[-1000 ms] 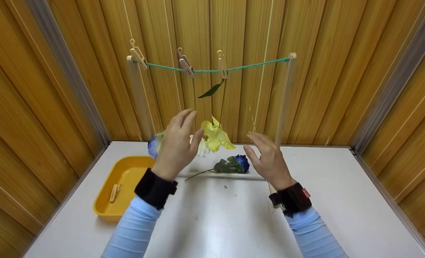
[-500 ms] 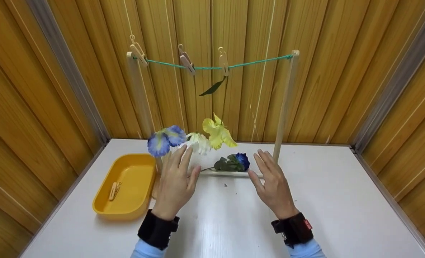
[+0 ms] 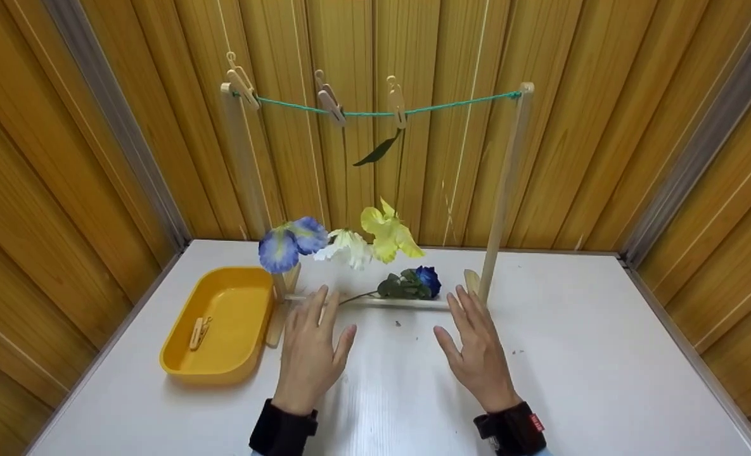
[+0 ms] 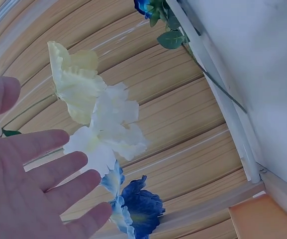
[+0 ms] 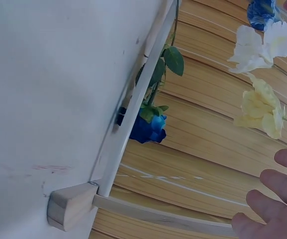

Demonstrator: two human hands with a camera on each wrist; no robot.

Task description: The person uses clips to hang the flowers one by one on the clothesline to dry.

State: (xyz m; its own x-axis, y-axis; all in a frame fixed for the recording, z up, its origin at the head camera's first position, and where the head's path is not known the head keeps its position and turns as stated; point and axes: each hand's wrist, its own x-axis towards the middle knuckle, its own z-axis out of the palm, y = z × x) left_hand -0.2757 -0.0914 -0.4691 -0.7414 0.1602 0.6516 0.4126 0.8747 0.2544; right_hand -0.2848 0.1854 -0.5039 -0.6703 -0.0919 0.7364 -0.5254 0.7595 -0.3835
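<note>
My left hand (image 3: 312,354), fingers extended and thumb apart, is in front of the frame's left side and holds nothing. The right hand (image 3: 476,354) stands likewise on the right, also holding nothing. A blue rose (image 3: 427,282) with green leaves lies along the low crossbar (image 3: 400,304) between and beyond them. Above hang a blue-violet flower (image 3: 280,250), a white flower (image 3: 348,248) and a yellow flower (image 3: 386,234), heads down. Clothespins (image 3: 397,106) sit on the green cord (image 3: 457,104); two visibly grip the white and yellow stems. The left wrist view shows spread fingers (image 4: 58,169) near the blooms.
A yellow tray (image 3: 220,373) stands at the left with a wooden clothespin (image 3: 198,334) inside. Wooden posts (image 3: 502,202) carry the cord over the white table (image 3: 400,392). Wood-patterned panels (image 3: 552,158) close off the back and sides.
Both hands have drawn down and back from beside the hanging flowers, towards the person. The blue-violet flower and the rose's stem have come out from behind the left hand.
</note>
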